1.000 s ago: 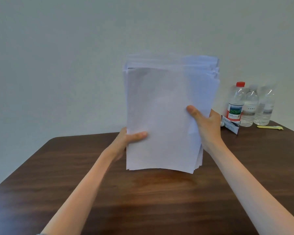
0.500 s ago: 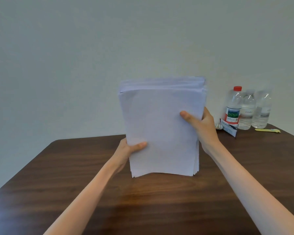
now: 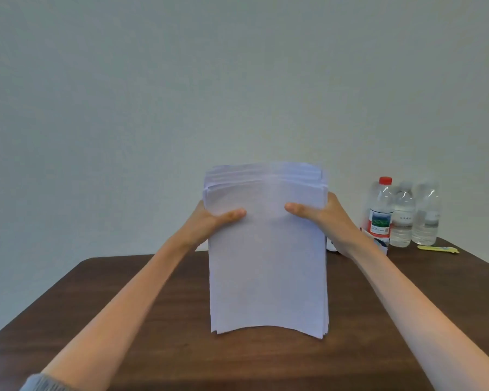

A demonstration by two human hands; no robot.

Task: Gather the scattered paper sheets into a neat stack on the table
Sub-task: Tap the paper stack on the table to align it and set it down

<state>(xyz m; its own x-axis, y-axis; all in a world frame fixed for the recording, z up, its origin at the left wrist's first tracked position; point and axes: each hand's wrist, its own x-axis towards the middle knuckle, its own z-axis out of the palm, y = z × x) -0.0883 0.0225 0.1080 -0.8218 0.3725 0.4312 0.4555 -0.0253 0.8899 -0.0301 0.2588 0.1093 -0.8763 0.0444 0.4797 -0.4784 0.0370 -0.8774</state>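
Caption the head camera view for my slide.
Left hand and right hand hold a white paper stack upright over a dark wooden table.

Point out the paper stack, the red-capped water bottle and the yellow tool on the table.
paper stack (image 3: pixel 267 272), head view, middle of the front sheet.
red-capped water bottle (image 3: pixel 380 221), head view, on its label.
yellow tool (image 3: pixel 436 248), head view, middle of its body.
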